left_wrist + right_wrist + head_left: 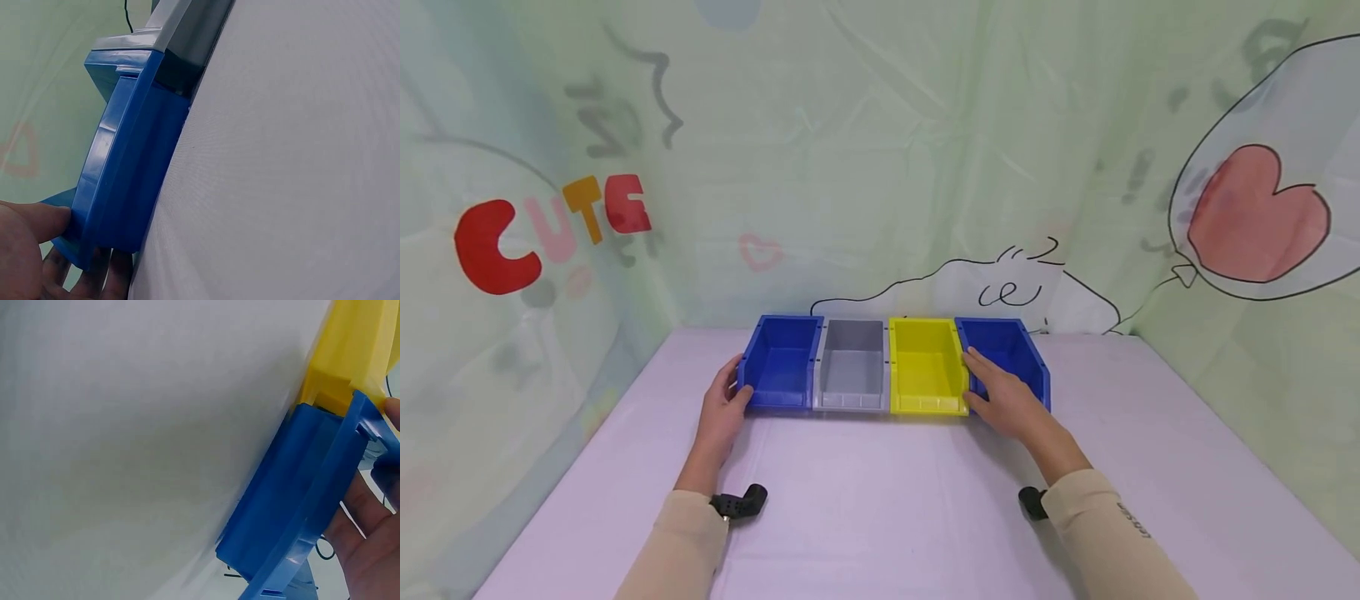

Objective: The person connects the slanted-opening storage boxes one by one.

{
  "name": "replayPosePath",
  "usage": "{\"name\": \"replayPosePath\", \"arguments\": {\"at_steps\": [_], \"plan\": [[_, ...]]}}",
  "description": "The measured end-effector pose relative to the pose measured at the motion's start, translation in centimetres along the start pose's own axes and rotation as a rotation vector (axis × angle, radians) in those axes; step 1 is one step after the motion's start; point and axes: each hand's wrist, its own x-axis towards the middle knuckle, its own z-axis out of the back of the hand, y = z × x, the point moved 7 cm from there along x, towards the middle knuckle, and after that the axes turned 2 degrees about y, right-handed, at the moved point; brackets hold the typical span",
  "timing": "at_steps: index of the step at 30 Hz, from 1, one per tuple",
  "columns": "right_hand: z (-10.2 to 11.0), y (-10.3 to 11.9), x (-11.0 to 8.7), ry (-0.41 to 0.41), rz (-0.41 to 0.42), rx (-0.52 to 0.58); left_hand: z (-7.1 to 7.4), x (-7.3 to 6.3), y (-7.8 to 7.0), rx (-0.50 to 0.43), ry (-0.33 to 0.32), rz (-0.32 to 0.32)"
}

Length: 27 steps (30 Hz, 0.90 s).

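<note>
Four open-fronted plastic bins stand side by side in a row: a blue bin [784,362], a grey bin [852,367], a yellow bin [927,367] and a second blue bin [1007,350]. My left hand [724,408] grips the outer side wall of the leftmost blue bin, its thumb at the front corner and its fingers around the outside, as the left wrist view shows. My right hand [1009,404] reaches across the right blue bin. Its thumb and fingers hold the side wall where the yellow bin meets that blue bin, thumb near the front corner.
The bins are at the back of a table [865,508] with a pale cover. Right behind them hangs a printed curtain [865,167], which also closes both sides. Black wrist devices [741,502] sit on both wrists.
</note>
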Motion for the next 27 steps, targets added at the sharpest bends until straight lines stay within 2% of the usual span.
{"name": "replayPosePath", "arguments": {"at_steps": [27], "plan": [[-0.16,-0.39,0.08,-0.002,0.019,-0.012,-0.04,-0.05,0.03,0.006,0.007,0.009]]}}
